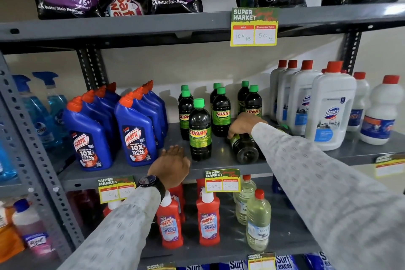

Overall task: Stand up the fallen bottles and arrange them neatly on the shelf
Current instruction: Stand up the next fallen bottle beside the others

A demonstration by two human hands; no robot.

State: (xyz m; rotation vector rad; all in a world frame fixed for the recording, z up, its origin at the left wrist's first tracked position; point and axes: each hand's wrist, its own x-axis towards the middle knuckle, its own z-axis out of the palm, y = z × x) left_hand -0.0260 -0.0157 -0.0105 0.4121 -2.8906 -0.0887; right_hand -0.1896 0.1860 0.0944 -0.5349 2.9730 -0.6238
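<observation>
Head view: right hand [244, 124] clamped on fallen bottle [245, 147]; left hand [172, 164] flat, fingers spread.

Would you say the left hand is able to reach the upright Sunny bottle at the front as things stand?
Probably yes. The left hand hovers open beside the front Sunny bottle, with bare shelf between them and nothing in the way. The right hand is busy on the fallen bottle.

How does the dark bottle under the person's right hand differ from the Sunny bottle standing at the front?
The fallen bottle lies on its side, base toward the camera; the front Sunny bottle stands upright. The right hand grips the fallen one; the standing one is untouched, its label fully readable. Both hold dark liquid and carry green labels.
</observation>
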